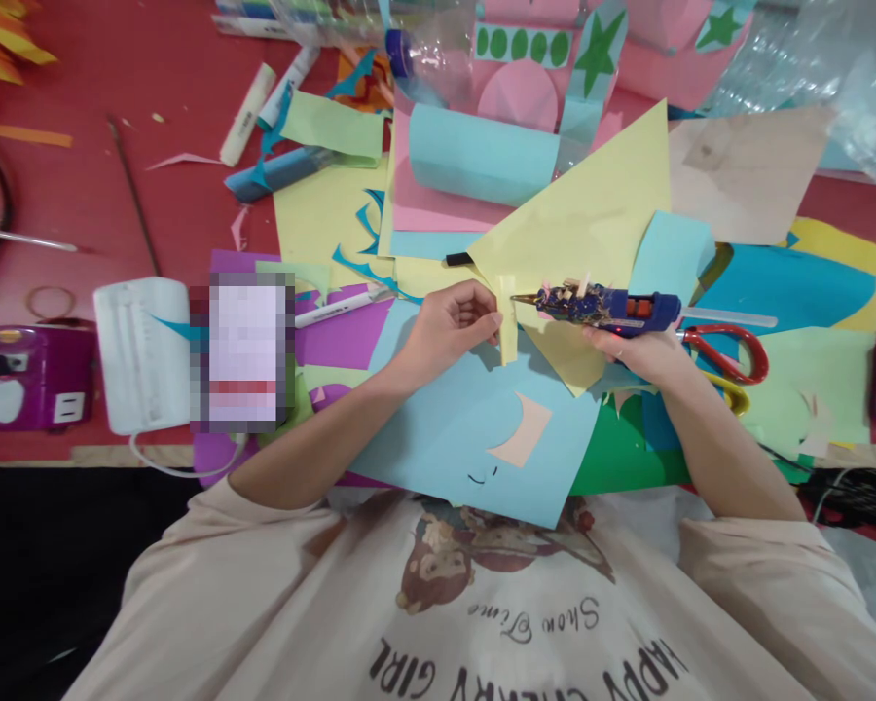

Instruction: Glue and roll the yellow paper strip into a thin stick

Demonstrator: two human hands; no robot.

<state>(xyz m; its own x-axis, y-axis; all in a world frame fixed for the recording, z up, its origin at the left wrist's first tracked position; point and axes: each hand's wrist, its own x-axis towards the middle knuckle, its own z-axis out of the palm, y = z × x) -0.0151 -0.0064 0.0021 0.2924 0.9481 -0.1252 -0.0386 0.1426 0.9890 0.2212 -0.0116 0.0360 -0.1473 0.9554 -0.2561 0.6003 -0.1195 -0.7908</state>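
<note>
My right hand is closed around a dark blue hot glue gun with scraps stuck to its body. The gun's metal nozzle points left and meets, or nearly meets, a narrow strip of pale yellow paper. That strip is pinched at its left edge by my left hand, whose fingers are curled. Beneath both hands lie a light blue sheet and a large pale yellow sheet. A small peach paper cutout rests on the blue sheet.
Red-handled scissors lie right of my right wrist. A light blue paper cylinder stands beyond my hands, among pink paper pieces. Left are a white marker, a phone and a white power bank. Clear plastic sits at the back right.
</note>
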